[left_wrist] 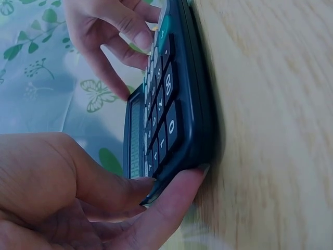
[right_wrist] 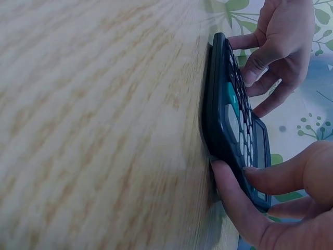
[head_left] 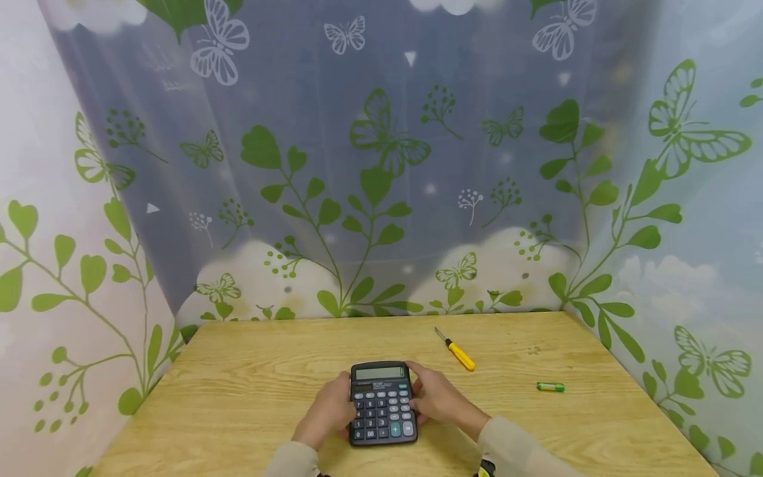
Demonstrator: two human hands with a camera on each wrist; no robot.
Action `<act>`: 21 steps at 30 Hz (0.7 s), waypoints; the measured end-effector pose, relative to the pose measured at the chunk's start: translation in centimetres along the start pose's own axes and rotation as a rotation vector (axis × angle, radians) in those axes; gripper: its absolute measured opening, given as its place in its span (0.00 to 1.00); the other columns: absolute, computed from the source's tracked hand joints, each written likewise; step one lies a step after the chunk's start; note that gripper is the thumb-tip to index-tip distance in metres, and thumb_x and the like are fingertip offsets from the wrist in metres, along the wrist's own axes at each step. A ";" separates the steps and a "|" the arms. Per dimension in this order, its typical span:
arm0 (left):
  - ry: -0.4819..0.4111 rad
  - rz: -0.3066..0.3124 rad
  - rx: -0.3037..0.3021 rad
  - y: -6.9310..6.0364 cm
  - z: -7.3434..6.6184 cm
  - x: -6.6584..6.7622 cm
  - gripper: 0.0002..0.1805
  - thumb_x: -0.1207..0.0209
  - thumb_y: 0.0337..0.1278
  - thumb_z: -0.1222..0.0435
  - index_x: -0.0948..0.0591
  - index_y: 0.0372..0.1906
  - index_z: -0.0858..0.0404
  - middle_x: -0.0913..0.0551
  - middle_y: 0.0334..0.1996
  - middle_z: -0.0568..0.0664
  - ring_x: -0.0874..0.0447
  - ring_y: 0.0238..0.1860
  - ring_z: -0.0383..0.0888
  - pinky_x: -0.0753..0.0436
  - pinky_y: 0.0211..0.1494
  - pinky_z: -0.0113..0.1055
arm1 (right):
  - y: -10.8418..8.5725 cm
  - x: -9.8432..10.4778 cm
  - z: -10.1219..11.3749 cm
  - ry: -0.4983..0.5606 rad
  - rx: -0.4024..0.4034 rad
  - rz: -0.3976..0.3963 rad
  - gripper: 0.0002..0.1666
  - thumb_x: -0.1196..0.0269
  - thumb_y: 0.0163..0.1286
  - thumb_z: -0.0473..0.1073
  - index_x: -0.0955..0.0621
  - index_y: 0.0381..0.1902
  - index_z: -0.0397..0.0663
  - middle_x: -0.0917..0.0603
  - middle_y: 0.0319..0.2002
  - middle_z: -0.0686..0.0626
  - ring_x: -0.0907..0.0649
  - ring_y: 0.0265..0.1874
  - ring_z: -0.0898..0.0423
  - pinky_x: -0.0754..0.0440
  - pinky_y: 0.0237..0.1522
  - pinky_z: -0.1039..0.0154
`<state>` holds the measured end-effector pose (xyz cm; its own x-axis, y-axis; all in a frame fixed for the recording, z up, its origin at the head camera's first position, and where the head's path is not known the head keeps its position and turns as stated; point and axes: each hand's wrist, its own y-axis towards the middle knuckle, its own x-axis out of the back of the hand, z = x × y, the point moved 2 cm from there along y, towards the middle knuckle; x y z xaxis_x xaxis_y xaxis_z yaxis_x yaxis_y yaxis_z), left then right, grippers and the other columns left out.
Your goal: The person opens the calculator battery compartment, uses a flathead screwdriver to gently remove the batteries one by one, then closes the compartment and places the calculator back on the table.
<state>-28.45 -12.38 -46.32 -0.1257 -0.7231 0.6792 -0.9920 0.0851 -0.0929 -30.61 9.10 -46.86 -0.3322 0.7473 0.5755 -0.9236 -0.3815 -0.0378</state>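
Note:
A black desk calculator point(head_left: 383, 404) faces up at the front middle of the table, its display at the far end. My left hand point(head_left: 330, 409) grips its left edge, thumb on top near the number keys. On the opposite edge my right hand point(head_left: 440, 397) holds it, with the index finger reaching to the top right corner. In the left wrist view, the left thumb point(left_wrist: 112, 190) lies over the rim and a finger runs along the lower side. The right wrist view shows the right thumb point(right_wrist: 283, 174) on the calculator's edge. Whether its underside touches the table is unclear.
A screwdriver point(head_left: 461, 356) with a yellow handle lies on the wooden table point(head_left: 268, 371) beyond my right hand. Farther right is a small green battery point(head_left: 550, 387). Curtains point(head_left: 310, 225) printed with leaves and butterflies hang around the back and sides.

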 end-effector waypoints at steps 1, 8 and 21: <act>-0.004 0.002 0.005 0.0 0.0 0.0 0.39 0.44 0.52 0.85 0.38 0.73 0.78 0.23 0.53 0.81 0.18 0.18 0.48 0.15 0.18 0.36 | 0.1 0.0 0.0 0.002 0.001 -0.001 0.48 0.34 0.61 0.20 0.38 0.78 0.34 0.19 0.44 0.34 0.15 0.29 0.54 0.12 0.23 0.61; 0.005 -0.009 0.008 0.3 0.2 0.4 0.40 0.44 0.52 0.84 0.39 0.74 0.78 0.21 0.51 0.78 0.18 0.19 0.47 0.15 0.18 0.36 | 0.5 -0.2 0.1 0.006 0.014 -0.010 0.48 0.34 0.61 0.20 0.39 0.78 0.34 0.18 0.44 0.33 0.15 0.28 0.53 0.12 0.23 0.60; 0.023 0.001 0.045 0.7 0.6 1.0 0.38 0.43 0.55 0.83 0.37 0.74 0.75 0.20 0.39 0.62 0.17 0.24 0.47 0.14 0.21 0.35 | 1.2 -0.7 0.3 -0.020 0.020 -0.008 0.47 0.33 0.61 0.21 0.38 0.77 0.34 0.18 0.43 0.34 0.15 0.27 0.54 0.12 0.23 0.61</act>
<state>-29.30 -13.46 -46.12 -0.1271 -0.7073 0.6954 -0.9906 0.0543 -0.1258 -31.47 7.97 -47.05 -0.3211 0.7393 0.5919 -0.9221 -0.3866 -0.0173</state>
